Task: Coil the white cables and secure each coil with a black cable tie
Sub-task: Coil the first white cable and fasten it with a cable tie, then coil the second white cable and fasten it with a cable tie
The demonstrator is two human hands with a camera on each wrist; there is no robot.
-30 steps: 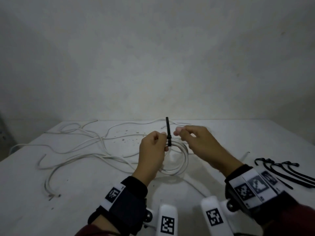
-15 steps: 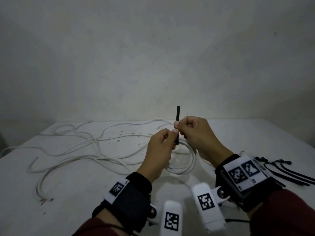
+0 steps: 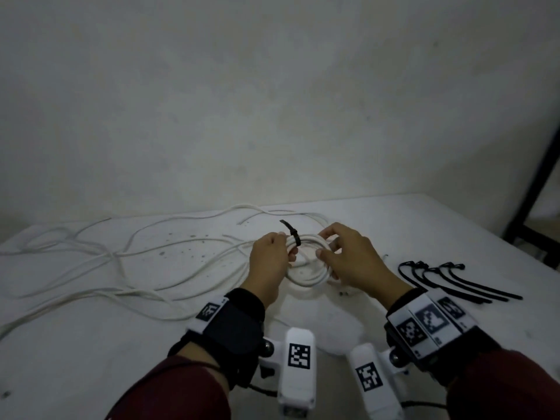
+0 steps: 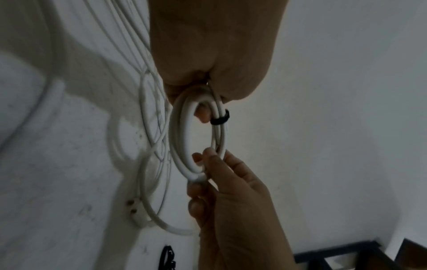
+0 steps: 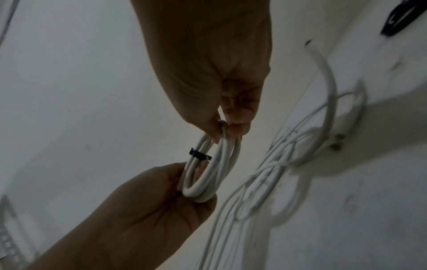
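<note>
A person's 2 bare hands hold a small coil of white cable (image 3: 306, 269) just above a white table (image 3: 91, 344), close in front of a plain pale wall (image 3: 272, 101). The left hand (image 3: 268, 265) grips the left side of the coil, its fingers curled round the bundled loops. The right hand (image 3: 348, 259) pinches the opposite side of the coil between thumb and fingertips (image 5: 235, 127).

A black cable tie (image 3: 292, 233) is wrapped round the coil's strands beside the left hand's fingers, at the far left part of the loop. Its free tail sticks up and away to the left. In the left wrist view the tie (image 4: 220, 118) shows as a dark band cinched round the loops, with a left fingertip just beside it. In the right wrist view the same band (image 5: 199, 155) crosses the strands just above the left hand (image 5: 138, 210).

Loose white cables (image 3: 106, 262) sprawl in long curves over the left and far parts of the table, uncoiled. A cable end with a 2-pin plug (image 4: 134, 210) lies on the table below the coil.

To the right of the hands, a bundle of spare black cable ties (image 3: 448, 280) lies on the table, well apart from the coil. A dark frame (image 3: 533, 195) stands at the right edge. Both wrists wear black straps with printed marker tags.
</note>
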